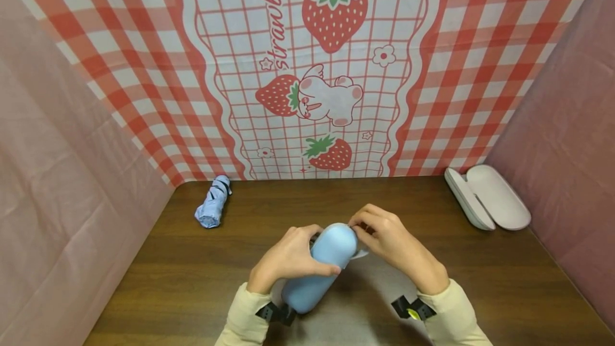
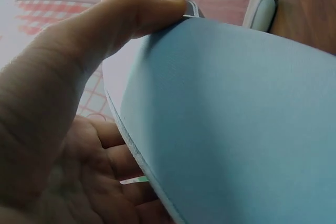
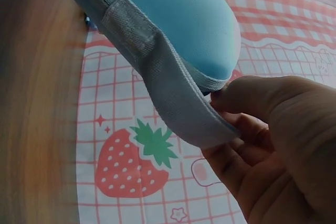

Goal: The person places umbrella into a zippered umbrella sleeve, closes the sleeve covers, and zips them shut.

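A light blue rounded case point(image 1: 312, 282) is held tilted above the table at front centre. My left hand point(image 1: 293, 255) grips it from the left, thumb across its near face and fingers behind, as the left wrist view point(image 2: 94, 171) also shows. At the case's upper right end, the fingers of my right hand point(image 1: 389, 239) pinch its edge. In the right wrist view, a grey fabric strap point(image 3: 173, 98) loops from the side of the blue case point(image 3: 184, 19) to my right hand point(image 3: 283, 129). What exactly the right fingertips pinch there is partly hidden.
A folded light blue umbrella point(image 1: 213, 204) lies at the back left of the brown wooden table point(image 1: 192, 282). At the back right lies an open whitish case point(image 1: 499, 196). A strawberry-patterned cloth point(image 1: 331, 95) hangs behind, with pink cloth at both sides.
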{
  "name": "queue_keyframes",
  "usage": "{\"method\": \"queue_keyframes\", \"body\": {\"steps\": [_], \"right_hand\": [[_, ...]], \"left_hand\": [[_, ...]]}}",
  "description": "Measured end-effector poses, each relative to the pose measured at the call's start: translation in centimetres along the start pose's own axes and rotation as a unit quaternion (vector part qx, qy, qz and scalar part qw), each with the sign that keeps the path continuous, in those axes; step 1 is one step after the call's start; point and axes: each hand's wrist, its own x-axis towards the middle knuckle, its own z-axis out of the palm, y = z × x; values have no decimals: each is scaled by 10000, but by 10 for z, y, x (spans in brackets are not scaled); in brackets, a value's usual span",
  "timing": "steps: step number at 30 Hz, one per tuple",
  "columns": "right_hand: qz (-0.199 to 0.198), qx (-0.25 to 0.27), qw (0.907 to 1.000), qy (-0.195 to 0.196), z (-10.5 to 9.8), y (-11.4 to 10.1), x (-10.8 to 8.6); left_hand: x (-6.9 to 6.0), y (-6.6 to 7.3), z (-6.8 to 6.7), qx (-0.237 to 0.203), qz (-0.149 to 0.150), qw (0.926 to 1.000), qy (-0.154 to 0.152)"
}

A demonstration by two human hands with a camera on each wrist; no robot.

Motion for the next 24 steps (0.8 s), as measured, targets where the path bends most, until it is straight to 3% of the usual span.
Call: {"method": "queue_keyframes", "body": {"steps": [10, 24], "right_hand": [[234, -253, 9994, -53, -2, -2, -2], [180, -182, 9997, 55, -1, 1, -1]], "left_hand": [[0, 2, 1, -68, -305, 9994, 146], [1, 2, 2, -408, -250, 9984, 302]]}}
